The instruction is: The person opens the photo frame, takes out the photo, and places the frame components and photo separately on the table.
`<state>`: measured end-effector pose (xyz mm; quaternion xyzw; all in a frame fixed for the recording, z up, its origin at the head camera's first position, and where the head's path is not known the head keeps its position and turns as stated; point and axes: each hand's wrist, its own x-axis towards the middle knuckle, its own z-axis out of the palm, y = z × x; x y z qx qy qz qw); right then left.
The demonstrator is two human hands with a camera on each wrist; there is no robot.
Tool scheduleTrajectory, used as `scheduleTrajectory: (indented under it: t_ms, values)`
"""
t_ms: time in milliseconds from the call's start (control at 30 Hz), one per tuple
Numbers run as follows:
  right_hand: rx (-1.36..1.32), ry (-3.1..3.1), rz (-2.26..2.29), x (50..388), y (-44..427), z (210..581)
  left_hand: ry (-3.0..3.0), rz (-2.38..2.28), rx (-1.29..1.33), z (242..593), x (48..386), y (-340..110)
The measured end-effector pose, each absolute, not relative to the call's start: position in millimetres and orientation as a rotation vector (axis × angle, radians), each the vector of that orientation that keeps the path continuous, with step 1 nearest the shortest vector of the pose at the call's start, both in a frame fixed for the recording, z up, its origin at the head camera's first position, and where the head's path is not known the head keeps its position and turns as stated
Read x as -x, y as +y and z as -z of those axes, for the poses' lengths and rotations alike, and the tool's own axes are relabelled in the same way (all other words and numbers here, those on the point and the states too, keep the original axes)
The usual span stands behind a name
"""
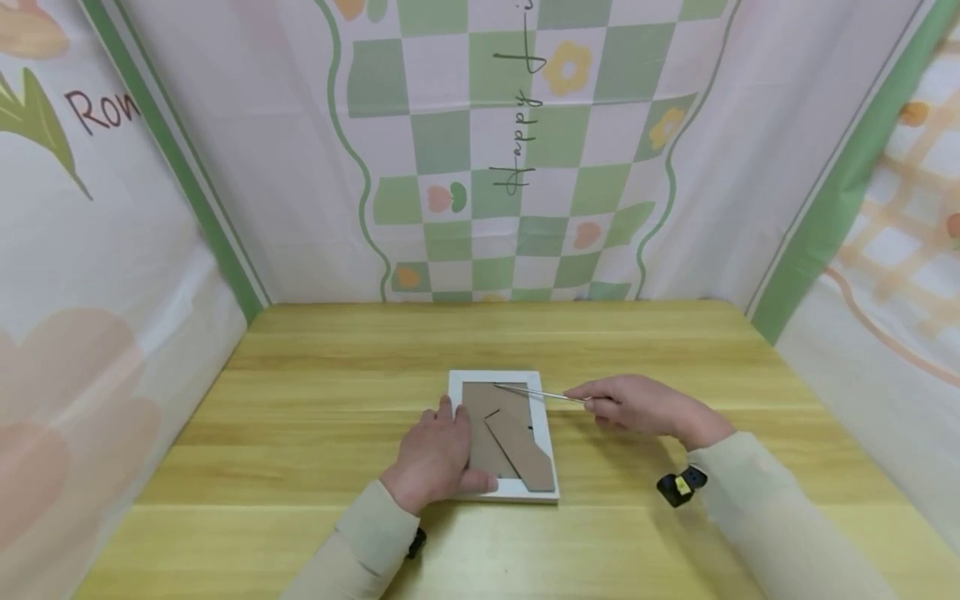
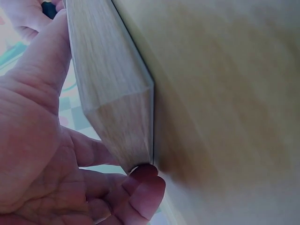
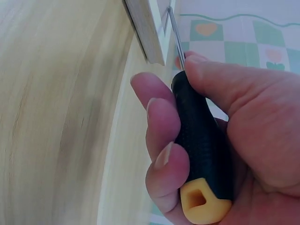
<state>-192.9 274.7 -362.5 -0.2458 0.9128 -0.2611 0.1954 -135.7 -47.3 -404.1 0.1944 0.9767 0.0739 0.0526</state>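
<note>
A white picture frame (image 1: 501, 493) lies face down on the wooden table, its brown backboard (image 1: 480, 442) and folded stand leg (image 1: 521, 446) uppermost. My left hand (image 1: 438, 454) holds the frame by its left side, the thumb along the near edge. In the left wrist view the fingers (image 2: 147, 197) curl against the frame's side (image 2: 112, 70). My right hand (image 1: 637, 404) grips a screwdriver with a black and yellow handle (image 3: 201, 136). Its thin metal shaft (image 1: 543, 393) reaches left across the frame's right border, and the tip meets the backboard's far edge.
The wooden table (image 1: 337, 358) extends around the frame on all sides. Printed cloth (image 1: 495, 150) with green and white checks hangs behind it, and more cloth hangs at both sides. Wrist camera straps (image 1: 681, 486) sit at the cuffs.
</note>
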Motion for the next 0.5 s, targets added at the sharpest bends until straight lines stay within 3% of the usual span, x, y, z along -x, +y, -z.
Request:
scheduleTrajectory:
  t_ms: [500]
  values:
    - [0.742,2.863,0.509,176,266,370,2.969,-0.227,-0.588,405,136,-48]
